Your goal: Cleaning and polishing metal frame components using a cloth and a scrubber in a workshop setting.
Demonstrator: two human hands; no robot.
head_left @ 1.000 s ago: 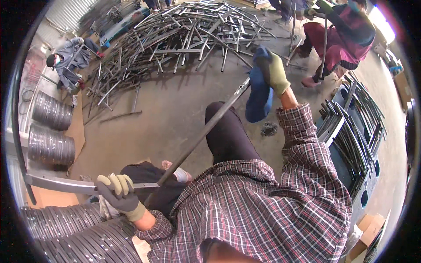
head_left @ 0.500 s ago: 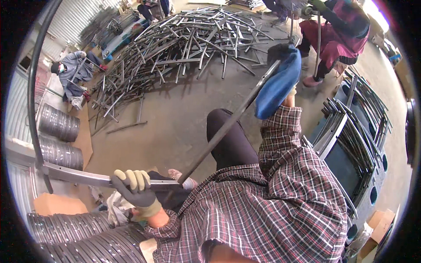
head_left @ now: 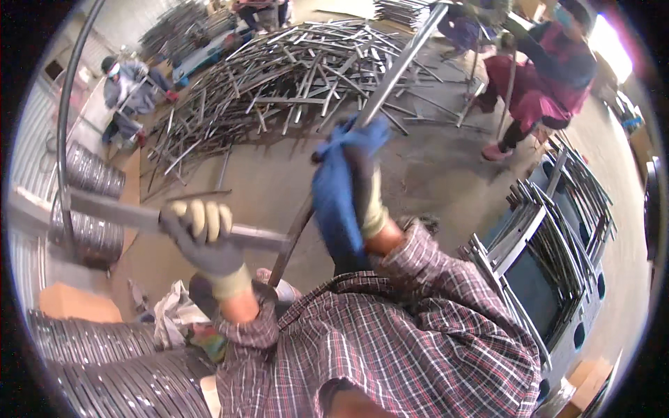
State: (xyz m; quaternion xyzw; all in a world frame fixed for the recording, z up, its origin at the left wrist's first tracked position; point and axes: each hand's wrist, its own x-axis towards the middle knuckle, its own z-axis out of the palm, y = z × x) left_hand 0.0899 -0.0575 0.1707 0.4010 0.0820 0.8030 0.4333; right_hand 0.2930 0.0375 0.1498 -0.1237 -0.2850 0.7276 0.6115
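My left hand [head_left: 203,240], in a dark glove with pale fingertips, is wrapped round a grey metal crossbar [head_left: 118,212]. That bar's right end meets a long metal tube [head_left: 404,66] rising from my lap to the upper right; its left end meets a thin black curved rod [head_left: 61,125]. My right hand [head_left: 366,177], gloved as well and smeared by motion, is closed round the tube with a blue cloth [head_left: 331,195]. The cloth wraps the tube about midway and hangs below the hand. Above the cloth the tube looks shiny, below it darker.
Ahead lies a large heap of metal frame pieces [head_left: 279,80]. A blue rack of stacked tubes [head_left: 536,279] stands at right. Black ringed coils [head_left: 132,383] and a cardboard piece [head_left: 77,304] are at lower left. Co-workers sit at far left [head_left: 132,90] and upper right [head_left: 536,76].
My right hand and the blue cloth have moved left and nearer, down the tube, baring its shiny upper part. The left hand and crossbar have risen slightly.
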